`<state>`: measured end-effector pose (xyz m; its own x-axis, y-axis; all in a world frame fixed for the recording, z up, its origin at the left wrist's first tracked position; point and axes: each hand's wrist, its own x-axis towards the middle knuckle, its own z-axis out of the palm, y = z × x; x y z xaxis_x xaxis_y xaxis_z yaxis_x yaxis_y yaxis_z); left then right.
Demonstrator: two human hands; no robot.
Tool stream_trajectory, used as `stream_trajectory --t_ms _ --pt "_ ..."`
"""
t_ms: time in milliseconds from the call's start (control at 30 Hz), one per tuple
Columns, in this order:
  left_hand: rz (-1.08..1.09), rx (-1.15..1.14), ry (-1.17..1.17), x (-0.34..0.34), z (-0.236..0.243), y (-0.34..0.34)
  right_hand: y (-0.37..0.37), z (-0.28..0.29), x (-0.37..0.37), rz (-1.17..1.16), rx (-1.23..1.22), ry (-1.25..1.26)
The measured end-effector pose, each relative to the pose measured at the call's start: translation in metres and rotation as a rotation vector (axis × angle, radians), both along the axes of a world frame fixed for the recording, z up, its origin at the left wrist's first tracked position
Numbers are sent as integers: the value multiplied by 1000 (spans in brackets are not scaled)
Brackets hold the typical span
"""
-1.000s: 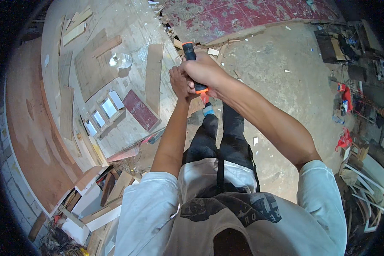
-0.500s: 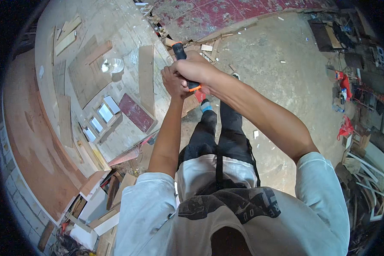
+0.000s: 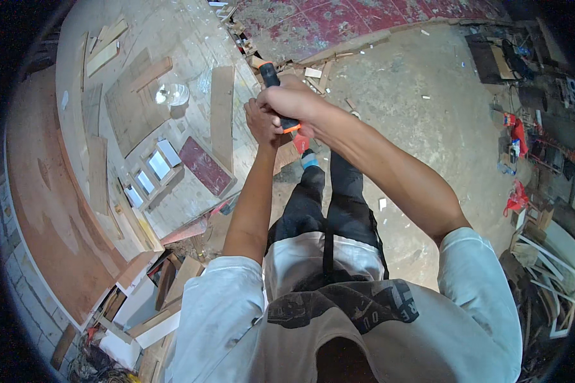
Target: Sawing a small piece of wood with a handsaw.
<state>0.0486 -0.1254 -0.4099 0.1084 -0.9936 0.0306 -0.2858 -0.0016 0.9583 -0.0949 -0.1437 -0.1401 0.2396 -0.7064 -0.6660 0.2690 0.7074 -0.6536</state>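
Note:
Both my hands are closed together around a black-and-orange handled tool (image 3: 269, 74) with a red lower part (image 3: 301, 143), held above the near corner of a pale plywood worktable (image 3: 199, 45). My right hand (image 3: 294, 102) wraps over the handle, and my left hand (image 3: 263, 122) is curled beside and below it, partly hidden. On the tabletop lie a maroon board (image 3: 204, 164), a long plank (image 3: 221, 115), a small frame with light panels (image 3: 153, 170) and a clear round object (image 3: 176, 94). My legs and a blue sock show below the tool.
A brown board (image 3: 54, 191) lies along the far left, with offcuts (image 3: 137, 290) below it. A concrete floor (image 3: 421, 134) with scattered scraps spreads to the right, bordered by red tiles (image 3: 326, 19). Clutter, red bags (image 3: 516, 198) and stacked strips (image 3: 549, 268) line the right side.
My hands and the tool have shifted slightly left since a second ago, with the grip unchanged. The whole view has moved a little as my head moved.

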Motion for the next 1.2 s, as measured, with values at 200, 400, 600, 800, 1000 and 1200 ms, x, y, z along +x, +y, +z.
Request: stream_trajectory --t_ms 200,400,600,800,1000,1200 --pt "-36 19 -388 -35 37 11 6 -19 -22 -17 15 59" --pt "-25 -86 -426 -44 62 9 1 -36 -19 -42 56 63" --pt "-4 -18 -395 -45 57 14 8 -28 -22 -47 60 10" --pt "9 -68 283 -11 29 8 7 -7 -14 2 44 -81" --pt "20 -54 -218 -29 59 9 3 -9 -16 -56 55 -12" --pt "8 -91 -515 -39 59 10 1 -21 -9 -16 48 105"
